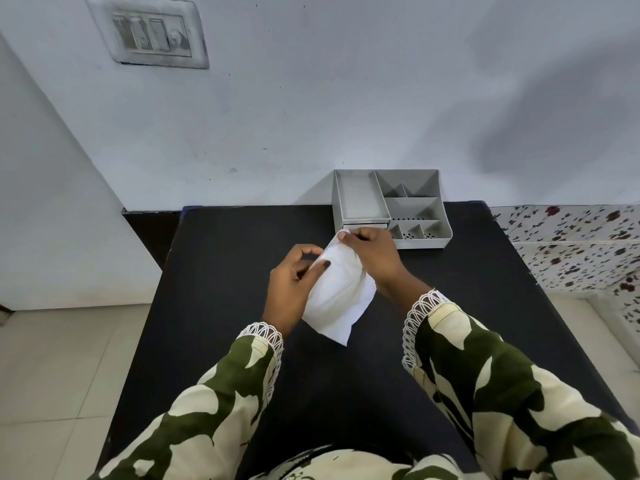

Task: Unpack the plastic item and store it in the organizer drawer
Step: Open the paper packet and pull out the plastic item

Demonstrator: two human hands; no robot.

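Observation:
I hold a white wrapped packet [341, 294] above the middle of the black table [221, 306]. My left hand [292, 287] grips its left edge, thumb pressed on the front. My right hand [372, 256] pinches its top corner. The packet's contents are hidden inside the wrapping. A grey plastic organizer [389, 207] with several compartments stands at the table's far edge, against the wall, just beyond my right hand. A narrow drawer front [365, 225] shows under its left tray; it looks pushed in.
The white wall stands right behind the organizer, with a switch plate [152, 32] high on the left. A floral-patterned surface [571, 247] lies to the right of the table. Pale floor tiles [62, 358] show on the left.

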